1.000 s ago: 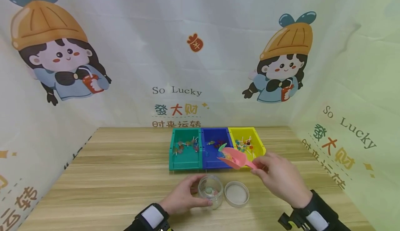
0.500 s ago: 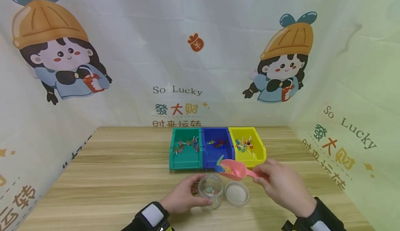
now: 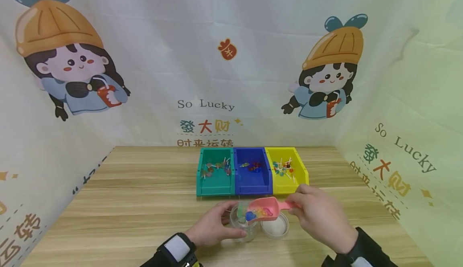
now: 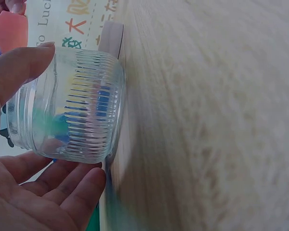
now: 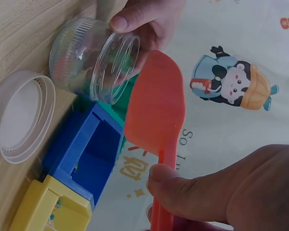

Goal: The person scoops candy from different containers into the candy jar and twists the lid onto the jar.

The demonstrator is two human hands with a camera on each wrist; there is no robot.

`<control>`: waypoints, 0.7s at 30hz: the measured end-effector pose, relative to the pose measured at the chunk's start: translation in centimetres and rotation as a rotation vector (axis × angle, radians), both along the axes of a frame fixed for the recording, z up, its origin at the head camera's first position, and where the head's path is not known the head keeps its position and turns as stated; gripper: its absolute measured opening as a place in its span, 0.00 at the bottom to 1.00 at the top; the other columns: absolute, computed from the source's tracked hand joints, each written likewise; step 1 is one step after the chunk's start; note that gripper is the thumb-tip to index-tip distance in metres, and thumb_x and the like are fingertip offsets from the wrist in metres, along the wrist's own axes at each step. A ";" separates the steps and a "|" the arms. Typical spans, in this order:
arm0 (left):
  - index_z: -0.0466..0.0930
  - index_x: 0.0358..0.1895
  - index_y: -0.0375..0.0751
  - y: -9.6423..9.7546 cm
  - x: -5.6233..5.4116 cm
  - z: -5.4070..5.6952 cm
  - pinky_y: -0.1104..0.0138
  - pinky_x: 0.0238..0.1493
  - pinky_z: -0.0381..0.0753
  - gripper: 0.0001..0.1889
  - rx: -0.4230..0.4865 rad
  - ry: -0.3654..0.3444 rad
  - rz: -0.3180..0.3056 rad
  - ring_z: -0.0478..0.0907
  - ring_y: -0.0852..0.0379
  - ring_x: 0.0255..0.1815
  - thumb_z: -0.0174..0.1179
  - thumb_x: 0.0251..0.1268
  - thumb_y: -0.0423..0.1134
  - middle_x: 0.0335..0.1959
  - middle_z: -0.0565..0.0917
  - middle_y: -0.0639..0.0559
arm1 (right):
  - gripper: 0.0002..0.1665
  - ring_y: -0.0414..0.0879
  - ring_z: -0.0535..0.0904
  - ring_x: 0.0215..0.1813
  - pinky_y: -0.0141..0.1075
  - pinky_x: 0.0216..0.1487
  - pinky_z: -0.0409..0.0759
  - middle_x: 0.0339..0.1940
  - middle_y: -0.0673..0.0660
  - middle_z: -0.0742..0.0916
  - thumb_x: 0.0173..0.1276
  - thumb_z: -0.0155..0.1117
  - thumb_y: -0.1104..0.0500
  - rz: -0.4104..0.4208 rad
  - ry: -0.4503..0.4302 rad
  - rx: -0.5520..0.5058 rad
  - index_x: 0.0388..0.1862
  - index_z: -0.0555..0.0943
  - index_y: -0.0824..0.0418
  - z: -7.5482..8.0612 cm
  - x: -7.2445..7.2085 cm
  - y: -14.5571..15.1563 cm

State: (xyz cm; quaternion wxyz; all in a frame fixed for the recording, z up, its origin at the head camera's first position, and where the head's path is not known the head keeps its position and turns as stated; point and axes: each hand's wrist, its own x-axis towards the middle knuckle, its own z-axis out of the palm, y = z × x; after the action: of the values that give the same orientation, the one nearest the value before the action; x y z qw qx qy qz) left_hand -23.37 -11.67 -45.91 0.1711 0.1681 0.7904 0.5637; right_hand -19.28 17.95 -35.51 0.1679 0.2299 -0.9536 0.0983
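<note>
My left hand (image 3: 207, 227) holds a clear ribbed jar (image 4: 89, 103) upright on the table, thumb on one side and fingers on the other. In my right hand (image 3: 320, 215) is the handle of a pink scoop (image 3: 274, 206). The scoop's front lip hangs over the jar's open mouth, tipped down to the left. Blue, yellow and pink translucent pieces (image 3: 259, 213) lie in it, and a pale green piece (image 3: 241, 210) shows at the jar's mouth. Through the jar wall in the left wrist view, blurred coloured pieces show inside.
The jar's white-rimmed lid (image 3: 277, 227) lies right of the jar. Behind stand joined green (image 3: 216, 187), blue (image 3: 253, 186) and yellow (image 3: 302, 174) bins. Small sticks with coloured heads lie in the green and yellow ones, coloured pieces in the blue. A printed curtain (image 3: 253, 78) surrounds the table.
My right hand has brought the scoop from over the blue bin toward me and tilted it over the jar. The green piece has slid off the scoop's lip. My left hand stays put.
</note>
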 end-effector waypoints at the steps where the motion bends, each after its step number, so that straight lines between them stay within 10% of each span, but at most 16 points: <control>1: 0.73 0.78 0.38 0.0 0.0 0.0 0.46 0.77 0.80 0.40 -0.002 -0.003 0.000 0.81 0.40 0.71 0.81 0.64 0.39 0.69 0.82 0.42 | 0.09 0.38 0.70 0.34 0.29 0.33 0.73 0.33 0.44 0.84 0.64 0.86 0.57 0.001 0.008 0.005 0.42 0.94 0.51 0.0 0.0 -0.2; 21: 0.73 0.77 0.39 0.0 0.0 0.1 0.45 0.76 0.81 0.40 -0.024 -0.004 0.001 0.82 0.41 0.70 0.81 0.64 0.41 0.68 0.82 0.44 | 0.12 0.46 0.74 0.43 0.38 0.46 0.83 0.36 0.49 0.84 0.59 0.88 0.61 0.069 0.277 0.058 0.40 0.92 0.54 0.7 0.1 -2.3</control>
State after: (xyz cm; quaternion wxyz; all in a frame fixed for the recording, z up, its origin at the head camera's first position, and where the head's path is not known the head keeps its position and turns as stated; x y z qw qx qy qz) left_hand -23.37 -11.72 -45.85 0.1745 0.1645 0.7969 0.5545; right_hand -19.17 15.64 -34.77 0.2875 0.2788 -0.9152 0.0439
